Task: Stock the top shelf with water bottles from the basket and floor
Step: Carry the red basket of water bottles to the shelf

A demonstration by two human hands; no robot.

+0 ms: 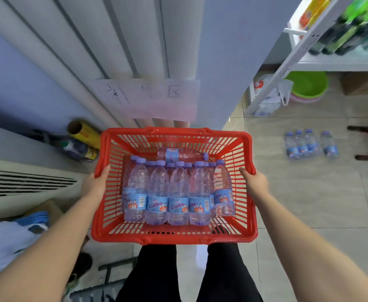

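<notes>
Left hand (95,184) is clamped on the 9 o'clock rim of the red slatted plastic basket (172,238). It's packed with clear purple-capped water bottles (178,192), mostly upright, one lying flat at 12. Right hand (255,184) grips the 3 o'clock rim. Four more bottles (309,144) stand on the beige tiled floor (309,192) out at 2 o'clock, near the white metal shelf unit (331,63).

We read "Cunbs" in purple letters on the blue labels of the water bottles (178,192) in the red basket (174,239), between our left hand (95,182) and our right hand (255,182). The lying bottle (183,154) just past our hands shows part of that word. The paper sign (148,99) farther ahead of our hands has marks we cannot read.
</notes>
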